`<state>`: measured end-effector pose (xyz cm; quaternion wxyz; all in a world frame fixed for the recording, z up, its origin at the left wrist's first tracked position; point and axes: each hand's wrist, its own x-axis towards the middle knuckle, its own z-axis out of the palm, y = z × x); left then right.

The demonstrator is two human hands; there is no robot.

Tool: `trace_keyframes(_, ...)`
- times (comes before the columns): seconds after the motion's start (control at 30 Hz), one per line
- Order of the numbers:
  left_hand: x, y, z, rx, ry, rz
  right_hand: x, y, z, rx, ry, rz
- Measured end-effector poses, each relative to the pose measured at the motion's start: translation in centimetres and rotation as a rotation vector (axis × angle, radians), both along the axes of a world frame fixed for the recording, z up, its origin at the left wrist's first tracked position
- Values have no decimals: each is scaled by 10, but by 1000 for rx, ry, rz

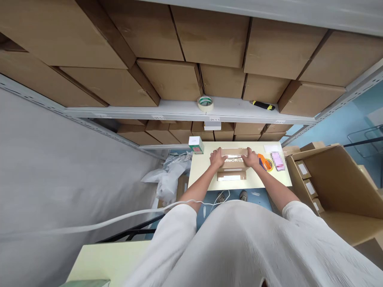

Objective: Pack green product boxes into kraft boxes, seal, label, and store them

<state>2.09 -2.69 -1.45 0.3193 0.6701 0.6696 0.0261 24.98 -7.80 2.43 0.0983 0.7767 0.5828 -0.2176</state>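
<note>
A small brown cardboard box (233,164) with shiny clear tape across its top lies on the pale yellow table (200,179). My left hand (218,158) grips its left end, and my right hand (250,158) grips its right end, thumbs on top near the tape. Directly in front of it, nearer my body, is another brown cardboard piece (223,178) with a white label; whether the two are joined is unclear. To the right of my right hand lie an orange tape dispenser (261,161) and a yellow-and-blue roll (269,164).
A green-and-white carton (196,145) stands at the table's back left. A pink item (278,160) lies on the right. Shelves (179,107) behind hold boxes, a tape roll (205,103) and a cutter (263,105). An open carton (338,179) stands right; a white cable (128,215) crosses left.
</note>
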Motion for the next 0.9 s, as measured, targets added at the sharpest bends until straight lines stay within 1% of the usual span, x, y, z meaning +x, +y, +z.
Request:
trace_keyframes(0.07, -9, 1, 2, 11, -31, -11, 6, -2, 4, 10, 43, -8)
trace_keyframes(0.13, -13, 1, 8, 40, -60, -8, 7, -2, 10, 47, 102, -47)
trace_keyframes(0.2, -15, 1, 19, 102, -102, -8, 7, -3, 16, 132, 142, -77)
trace_keyframes(0.27, -15, 0, 33, 182, -150, -5, 6, -5, 23, 232, 133, -68)
trace_keyframes(0.37, -12, -4, 52, 252, -198, 70, 6, -10, 32, 338, 96, -29)
trace_keyframes(0.43, -11, -8, 59, 269, -215, 119, 6, -15, 35, 385, 117, -41)
trace_keyframes(0.47, -10, -10, 60, 269, -218, 134, 6, -18, 35, 402, 140, -61)
trace_keyframes(0.53, -10, -16, 57, 257, -211, 145, 6, -25, 32, 413, 190, -104)
trace_keyframes(0.63, -11, -29, 42, 210, -181, 143, 4, -39, 19, 372, 226, -130)
trace_keyframes(0.8, -16, -57, 7, 89, -110, 132, 2, -61, -7, 202, 204, -125)
trace_keyframes(0.9, -18, -59, -6, -9, -69, 98, 6, -61, -16, 94, 181, -128)
